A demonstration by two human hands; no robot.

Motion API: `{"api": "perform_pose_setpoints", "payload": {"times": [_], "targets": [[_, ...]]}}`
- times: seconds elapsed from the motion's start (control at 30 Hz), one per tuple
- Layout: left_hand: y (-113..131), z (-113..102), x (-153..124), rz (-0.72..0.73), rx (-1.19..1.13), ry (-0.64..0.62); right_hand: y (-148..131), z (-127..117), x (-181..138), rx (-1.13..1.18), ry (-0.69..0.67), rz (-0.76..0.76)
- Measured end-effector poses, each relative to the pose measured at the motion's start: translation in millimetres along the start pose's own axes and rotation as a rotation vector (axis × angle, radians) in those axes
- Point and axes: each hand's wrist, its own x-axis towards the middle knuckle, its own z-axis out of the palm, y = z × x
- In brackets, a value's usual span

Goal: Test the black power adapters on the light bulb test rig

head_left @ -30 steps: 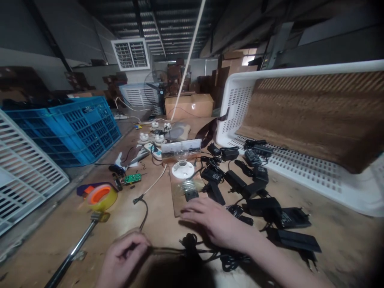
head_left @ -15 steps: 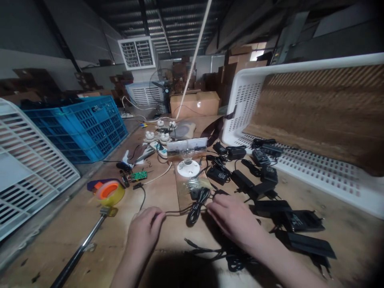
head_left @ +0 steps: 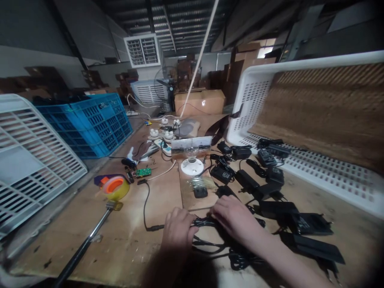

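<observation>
Left hand fisted, right hand palm down, both gripping black cable

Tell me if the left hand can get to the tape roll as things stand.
Probably yes. Between the left hand and the tape roll lie only bare table and a thin black cable, though that hand grips the cable now.

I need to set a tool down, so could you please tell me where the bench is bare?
The widest bare wood lies left of the left hand, between the tape roll, the metal rod and the black cord. A second strip runs along the white basket, right of the adapters. Around the right hand and the adapters, cords crowd the wood.
</observation>
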Motion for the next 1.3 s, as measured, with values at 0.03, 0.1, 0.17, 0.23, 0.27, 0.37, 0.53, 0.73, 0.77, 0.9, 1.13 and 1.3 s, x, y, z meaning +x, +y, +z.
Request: {"api": "perform_pose_setpoints", "payload": {"times": [0.03, 0.1, 0.17, 0.23, 0.27, 0.37, 0.53, 0.73, 0.77, 0.9, 1.13, 1.3], "targets": [[-1, -2, 2, 0.000, -0.017, -0.006, 5, 0, 0, -0.065, 0.002, 0.029], [-2, -5, 4, 0.004, -0.052, -0.020, 11, 6, 0, -0.116, -0.003, 0.070], [-2, -6, 5, 0.021, -0.078, -0.038, 10, 15, -1, -0.096, -0.007, 0.074], [-1, -8, 5, 0.048, -0.080, -0.060, 2, 22, -2, -0.068, -0.012, 0.069], [-1, -9, 5, 0.065, -0.070, -0.071, -2, 24, -3, -0.058, -0.012, 0.073], [0, -13, 3, 0.111, -0.031, -0.098, -12, 19, -3, 0.000, 0.020, 0.085], [-1, -13, 6, 0.067, -0.028, -0.082, -17, 13, 1, 0.049, -0.081, 0.017], [-20, -15, -11, -0.028, -0.091, 0.008, -12, 4, -4, 0.066, -0.075, 0.051], [-29, -19, -19, -0.034, -0.106, 0.031, -5, -2, -6, 0.103, -0.017, 0.088], [-77, -37, -49, -0.081, -0.094, 0.112, 43, -22, -6, 0.121, 0.192, 0.397], [-89, -45, -55, -0.032, -0.092, 0.113, 66, -25, -1, 0.303, 0.232, 0.445], [-45, -32, -42, -0.055, -0.320, 0.012, 27, -42, -12, 0.587, 0.401, 0.273]]}}
